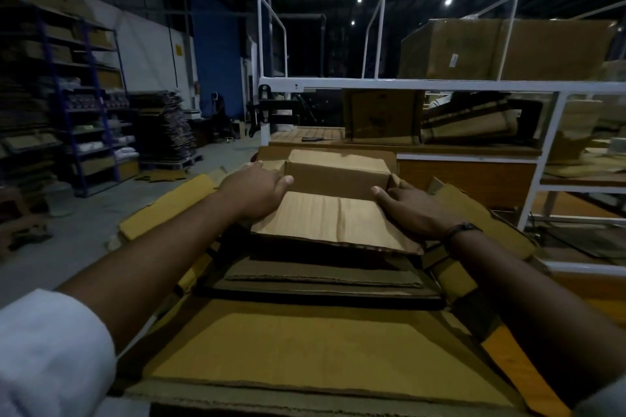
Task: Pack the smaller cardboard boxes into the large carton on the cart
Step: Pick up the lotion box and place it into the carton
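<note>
No text can be read here; the picture is dark and a little blurred. In the upper right of the frame, a small white label (454, 60) is stuck on the side of a big brown carton (548, 51), but its print is too small to make out. In the upper left, a yellow sign (178, 50) hangs on the white wall (149, 54); its marks are not legible. In the middle of the frame, an upright brown box (379, 118) carries a faint dark print, which is also unreadable.
</note>
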